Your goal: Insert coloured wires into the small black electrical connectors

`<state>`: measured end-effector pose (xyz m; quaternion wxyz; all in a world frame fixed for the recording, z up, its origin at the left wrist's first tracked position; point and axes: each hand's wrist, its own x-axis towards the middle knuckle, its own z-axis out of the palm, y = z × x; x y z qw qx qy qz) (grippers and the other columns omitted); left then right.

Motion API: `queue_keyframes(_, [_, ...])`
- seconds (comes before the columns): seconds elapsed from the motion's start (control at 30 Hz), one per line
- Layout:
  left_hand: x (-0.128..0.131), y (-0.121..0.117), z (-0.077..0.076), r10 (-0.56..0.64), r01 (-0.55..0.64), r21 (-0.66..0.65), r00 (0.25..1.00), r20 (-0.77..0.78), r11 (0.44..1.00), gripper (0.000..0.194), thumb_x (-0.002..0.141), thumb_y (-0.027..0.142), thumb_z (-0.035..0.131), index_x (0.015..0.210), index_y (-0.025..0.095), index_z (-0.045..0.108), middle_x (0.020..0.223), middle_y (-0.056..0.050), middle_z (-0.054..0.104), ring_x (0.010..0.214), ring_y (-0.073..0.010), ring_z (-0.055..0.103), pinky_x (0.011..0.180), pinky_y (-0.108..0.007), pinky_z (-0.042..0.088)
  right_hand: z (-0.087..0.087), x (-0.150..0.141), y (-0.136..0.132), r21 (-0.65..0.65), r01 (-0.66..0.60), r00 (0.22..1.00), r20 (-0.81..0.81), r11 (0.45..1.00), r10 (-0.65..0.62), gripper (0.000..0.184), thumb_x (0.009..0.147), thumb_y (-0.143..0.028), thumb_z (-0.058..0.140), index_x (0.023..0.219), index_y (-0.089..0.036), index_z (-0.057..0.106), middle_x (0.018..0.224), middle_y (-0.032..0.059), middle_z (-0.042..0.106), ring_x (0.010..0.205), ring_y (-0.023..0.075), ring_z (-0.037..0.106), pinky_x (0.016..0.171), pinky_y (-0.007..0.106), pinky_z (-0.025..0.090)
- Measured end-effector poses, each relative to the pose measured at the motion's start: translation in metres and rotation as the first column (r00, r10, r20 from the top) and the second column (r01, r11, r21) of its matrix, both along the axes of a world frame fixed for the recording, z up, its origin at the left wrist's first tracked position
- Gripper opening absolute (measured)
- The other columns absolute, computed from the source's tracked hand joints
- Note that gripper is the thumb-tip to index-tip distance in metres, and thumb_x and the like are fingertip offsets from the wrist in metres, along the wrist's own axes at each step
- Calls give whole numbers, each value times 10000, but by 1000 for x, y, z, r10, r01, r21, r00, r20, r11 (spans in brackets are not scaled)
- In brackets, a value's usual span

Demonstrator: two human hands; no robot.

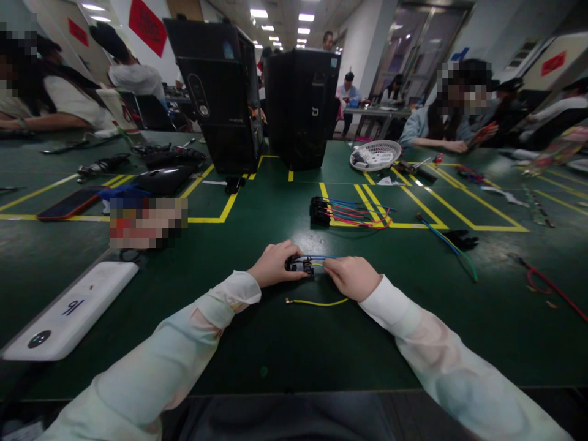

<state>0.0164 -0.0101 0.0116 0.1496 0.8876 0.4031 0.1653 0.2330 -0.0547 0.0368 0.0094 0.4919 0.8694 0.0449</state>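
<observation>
Between my two hands, over the green table [229, 349], is a small black connector [302, 265] with blue and yellow wires coming out of its right side. My left hand [277, 264] is closed around the connector, thumb below and fingers above. Pinched in my right hand [351, 275] are the wires [318, 264], close to the connector. A loose yellow wire [316, 302] with a metal terminal at its left end lies just below my hands. Beyond them rests a bundle of black connectors [320, 211] with blue, red and pink wires.
Two black computer towers [229, 110] stand at the back. A white basket [375, 154] sits right of them. Blue and green wires [452, 245] with a black piece lie to the right, near a red cable [546, 285]. A white device [73, 312] lies left. People sit around other tables.
</observation>
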Motion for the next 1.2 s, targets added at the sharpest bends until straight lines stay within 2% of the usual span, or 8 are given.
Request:
queue_keyframes(0.2, [1,0,1,-1,1,-9,1000,-8,1000,411,708,535,592,961,213,560,954,-28,531,884,-203,517,758,-319,365,-2,3,3,-12,-65,998,-3,998,65,236,895,-244,326,929,-228,559,855,20,673,717,141,604,547,248,250])
queue_keyframes(0.37, [1,0,1,-5,5,-8,1000,-7,1000,411,713,542,585,961,216,556,954,-24,530,894,-204,516,766,-325,359,-5,-1,1,42,6,1000,-11,999,-6,267,920,-292,288,981,-217,537,845,29,674,671,140,595,522,254,225])
queue_keyframes(0.53, [1,0,0,-4,4,-8,1000,-13,1000,409,714,543,581,959,216,553,949,-23,526,885,-201,513,768,-325,356,-4,-5,0,69,36,998,-56,997,-32,327,930,-372,269,927,-213,555,852,31,674,680,135,591,523,249,220])
queue_keyframes(0.77, [1,-1,1,-1,0,-10,1000,-15,1000,402,720,535,579,964,217,551,964,-23,525,910,-205,511,774,-326,356,-2,-8,-2,55,24,999,-29,998,-22,313,918,-330,287,889,-217,577,822,26,673,677,140,593,526,254,218])
queue_keyframes(1.07, [1,0,0,16,-16,-18,1000,-19,1000,397,717,532,586,958,219,555,961,-24,524,895,-203,510,769,-320,356,-5,-12,-5,95,108,992,-68,990,-102,361,926,-328,257,889,-201,593,821,51,676,666,141,589,511,267,183])
queue_keyframes(1.2, [1,0,0,11,-11,-14,1000,-27,1000,414,717,544,580,981,226,552,961,-24,522,902,-206,511,773,-323,355,-7,-10,-3,115,86,995,-60,990,-79,346,924,-326,266,883,-210,590,812,36,674,650,140,580,512,264,179])
